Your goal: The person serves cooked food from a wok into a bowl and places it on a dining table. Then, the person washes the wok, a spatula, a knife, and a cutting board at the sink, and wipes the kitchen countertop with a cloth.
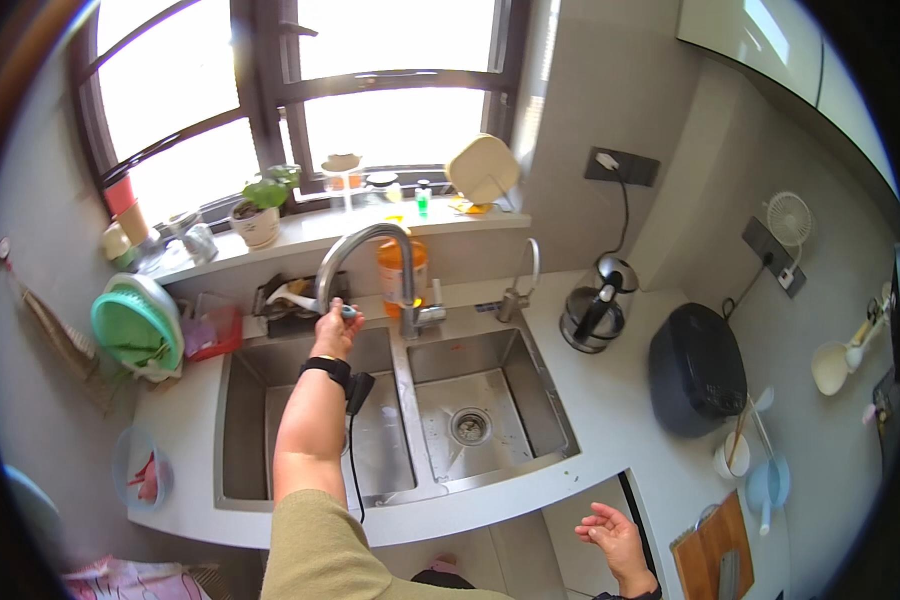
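My left hand reaches over the back rim of the left sink basin. Its fingers are closed on a white tool with a blue-grey end, whose exact kind I cannot tell. Just behind that hand rises the curved metal faucet. A black tray of small kitchen items sits beyond the hand, partly hidden. Below lies the stainless steel double sink. My right hand is at the lower right, in front of the counter, with fingers loosely bent and nothing in it.
On the right counter stand a glass electric kettle, a black appliance and a wooden cutting board with a knife. An orange bottle is behind the faucet. Green colanders and a bowl occupy the left side.
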The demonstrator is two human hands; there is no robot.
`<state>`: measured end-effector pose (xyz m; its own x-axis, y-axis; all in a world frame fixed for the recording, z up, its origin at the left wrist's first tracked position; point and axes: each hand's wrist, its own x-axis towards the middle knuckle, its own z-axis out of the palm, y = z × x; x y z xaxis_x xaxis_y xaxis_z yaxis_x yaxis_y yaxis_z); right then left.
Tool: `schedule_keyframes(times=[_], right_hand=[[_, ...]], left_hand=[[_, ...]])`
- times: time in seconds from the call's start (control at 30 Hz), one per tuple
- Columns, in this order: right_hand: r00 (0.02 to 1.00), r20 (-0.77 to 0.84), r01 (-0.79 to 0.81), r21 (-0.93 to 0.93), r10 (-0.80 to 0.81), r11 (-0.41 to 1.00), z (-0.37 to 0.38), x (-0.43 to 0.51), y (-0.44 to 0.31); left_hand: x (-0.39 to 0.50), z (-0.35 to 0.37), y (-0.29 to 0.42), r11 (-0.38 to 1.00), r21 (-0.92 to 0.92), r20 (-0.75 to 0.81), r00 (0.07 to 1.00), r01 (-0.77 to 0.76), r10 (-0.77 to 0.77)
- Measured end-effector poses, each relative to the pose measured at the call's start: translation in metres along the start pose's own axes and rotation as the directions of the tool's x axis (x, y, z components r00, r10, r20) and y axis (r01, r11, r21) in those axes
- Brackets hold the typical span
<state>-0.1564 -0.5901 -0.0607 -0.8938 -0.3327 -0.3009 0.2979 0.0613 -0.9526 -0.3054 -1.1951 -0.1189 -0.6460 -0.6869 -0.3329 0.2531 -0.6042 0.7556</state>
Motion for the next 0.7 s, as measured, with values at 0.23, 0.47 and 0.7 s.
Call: schedule_keyframes(times=[0.23,0.47,0.7], right_hand=[[0.975,-0.222,0.012,0.123,0.015,0.992,-0.039,-0.020,0.017],[0.944,-0.323,-0.037,0.121,0.074,0.992,-0.076,-0.069,0.057],[0.750,-0.661,-0.175,-0.243,-0.031,0.954,-0.181,-0.152,0.100]], left_hand=[[0.115,-0.033,-0.011,0.997,0.029,0.165,0.983,0.077,-0.081],[0.129,-0.012,-0.007,0.998,0.056,0.222,0.975,-0.015,0.002],[0.077,-0.002,-0.024,0.995,0.042,0.073,0.993,0.085,-0.088]])
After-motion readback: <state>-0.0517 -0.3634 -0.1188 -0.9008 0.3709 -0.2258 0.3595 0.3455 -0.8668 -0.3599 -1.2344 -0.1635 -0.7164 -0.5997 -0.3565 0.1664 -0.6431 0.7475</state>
